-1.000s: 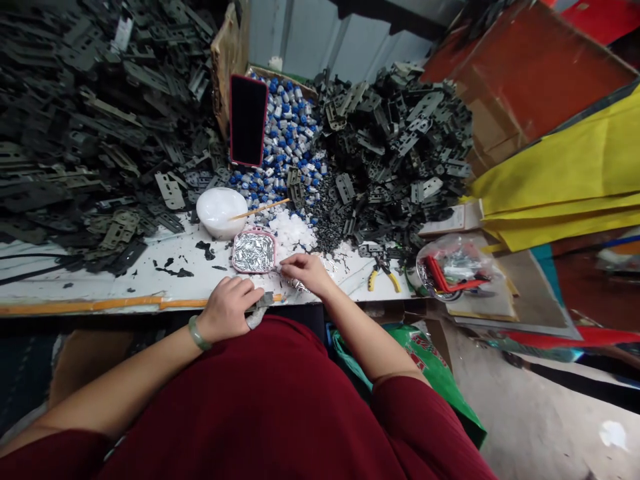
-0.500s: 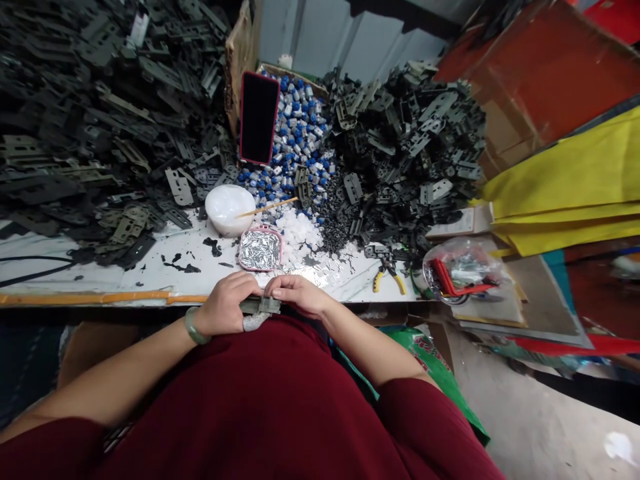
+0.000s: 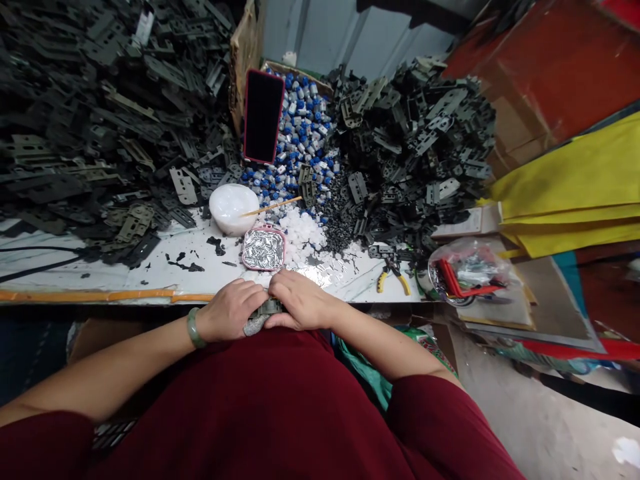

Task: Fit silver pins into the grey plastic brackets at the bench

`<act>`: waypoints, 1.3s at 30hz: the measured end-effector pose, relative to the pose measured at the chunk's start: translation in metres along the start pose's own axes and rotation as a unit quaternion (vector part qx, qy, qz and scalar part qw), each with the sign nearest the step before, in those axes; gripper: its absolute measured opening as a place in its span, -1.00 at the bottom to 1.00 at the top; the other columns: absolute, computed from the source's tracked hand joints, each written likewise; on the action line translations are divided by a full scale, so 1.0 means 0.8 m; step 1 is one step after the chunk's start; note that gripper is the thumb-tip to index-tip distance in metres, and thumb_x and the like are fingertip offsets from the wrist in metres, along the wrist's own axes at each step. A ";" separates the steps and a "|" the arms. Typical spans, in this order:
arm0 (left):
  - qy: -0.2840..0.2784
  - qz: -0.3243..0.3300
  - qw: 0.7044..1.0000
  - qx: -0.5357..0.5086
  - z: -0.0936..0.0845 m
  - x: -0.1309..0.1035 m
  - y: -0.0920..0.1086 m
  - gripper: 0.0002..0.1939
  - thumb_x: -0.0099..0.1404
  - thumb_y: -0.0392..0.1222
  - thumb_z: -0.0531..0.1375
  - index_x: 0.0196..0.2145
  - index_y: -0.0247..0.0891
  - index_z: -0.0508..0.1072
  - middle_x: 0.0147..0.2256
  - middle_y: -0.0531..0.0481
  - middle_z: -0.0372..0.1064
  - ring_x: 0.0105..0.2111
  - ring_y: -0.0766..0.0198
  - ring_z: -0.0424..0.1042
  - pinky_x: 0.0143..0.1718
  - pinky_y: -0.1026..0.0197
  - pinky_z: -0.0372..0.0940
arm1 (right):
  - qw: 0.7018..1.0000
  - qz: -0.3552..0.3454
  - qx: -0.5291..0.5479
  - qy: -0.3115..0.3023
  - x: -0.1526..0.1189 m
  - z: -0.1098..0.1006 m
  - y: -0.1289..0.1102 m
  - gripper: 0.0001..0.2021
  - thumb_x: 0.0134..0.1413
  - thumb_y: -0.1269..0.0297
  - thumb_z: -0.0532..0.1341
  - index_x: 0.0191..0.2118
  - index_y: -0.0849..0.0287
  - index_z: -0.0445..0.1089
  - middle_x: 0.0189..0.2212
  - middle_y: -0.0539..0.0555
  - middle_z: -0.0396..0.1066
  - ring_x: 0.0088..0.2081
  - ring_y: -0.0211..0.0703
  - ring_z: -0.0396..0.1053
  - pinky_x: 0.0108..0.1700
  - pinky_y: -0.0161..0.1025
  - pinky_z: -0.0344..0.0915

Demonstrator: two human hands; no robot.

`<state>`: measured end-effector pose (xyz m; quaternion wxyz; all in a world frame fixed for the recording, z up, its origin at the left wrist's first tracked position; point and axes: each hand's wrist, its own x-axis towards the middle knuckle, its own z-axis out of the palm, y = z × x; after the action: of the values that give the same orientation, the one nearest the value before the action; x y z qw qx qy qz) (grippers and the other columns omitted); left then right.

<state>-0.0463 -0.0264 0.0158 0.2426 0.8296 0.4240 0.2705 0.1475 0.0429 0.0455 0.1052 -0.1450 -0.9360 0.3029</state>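
Observation:
Close to my body, below the table's front edge, both hands are closed around a grey metal part [image 3: 271, 307]. My left hand [image 3: 231, 311], with a green bangle at the wrist, grips its left side. My right hand [image 3: 300, 301] wraps over its right end, thumb low and fingers on top, hiding much of it. A speckled grey piece [image 3: 256, 325] shows under the part, between the hands. Just beyond them on the table is a pink-rimmed tray [image 3: 264, 249] of small silver pins, with a white bowl [image 3: 233, 209] behind it and a thin stick across the bowl's rim.
Piles of dark metal parts [image 3: 100, 120] rise left and right [image 3: 415, 140]. Between them stand a phone [image 3: 263, 117] and many blue-and-white pieces [image 3: 305, 127]. Yellow-handled pliers [image 3: 393, 279] and a plastic bag with a red item [image 3: 470, 272] lie at the right.
My right hand has closed further around the metal part, its thumb now lower and its fingers covering more of the right end. The whole view has shifted slightly.

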 end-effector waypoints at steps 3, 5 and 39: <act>0.043 0.038 0.998 0.037 -0.002 -0.004 0.002 -0.87 0.22 -0.14 0.10 -0.34 -0.22 0.37 -0.47 -0.08 0.33 -0.46 0.16 0.27 -0.40 0.12 0.10 | 0.997 -0.045 -0.060 0.004 0.007 0.003 0.000 -0.53 0.18 -0.18 -0.06 -0.33 0.18 0.20 -0.39 0.12 0.23 -0.32 -0.10 0.15 -0.21 -0.16 0.19; 0.079 0.047 0.994 0.052 -0.005 -0.006 0.004 -0.89 0.24 -0.15 0.07 -0.33 -0.22 0.33 -0.47 -0.07 0.34 -0.47 0.17 0.28 -0.41 0.13 0.14 | 0.997 -0.055 -0.057 0.022 0.013 0.006 0.002 -0.51 0.18 -0.20 -0.10 -0.33 0.18 0.19 -0.40 0.12 0.23 -0.34 -0.11 0.14 -0.23 -0.16 0.18; 0.034 0.096 0.986 0.129 -0.033 -0.005 -0.001 -0.87 0.22 -0.18 0.08 -0.30 -0.28 0.31 -0.45 -0.04 0.32 -0.45 0.18 0.29 -0.43 0.14 0.15 | 0.990 0.051 0.123 0.042 0.020 0.005 -0.005 -0.40 0.07 -0.32 -0.05 -0.35 0.22 0.27 -0.40 0.10 0.27 -0.34 -0.16 0.18 -0.23 -0.16 0.18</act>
<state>-0.0661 -0.0242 0.0337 0.0919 0.8810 0.3819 0.2638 0.1305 0.0434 0.0466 0.1461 -0.1909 -0.8778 0.4143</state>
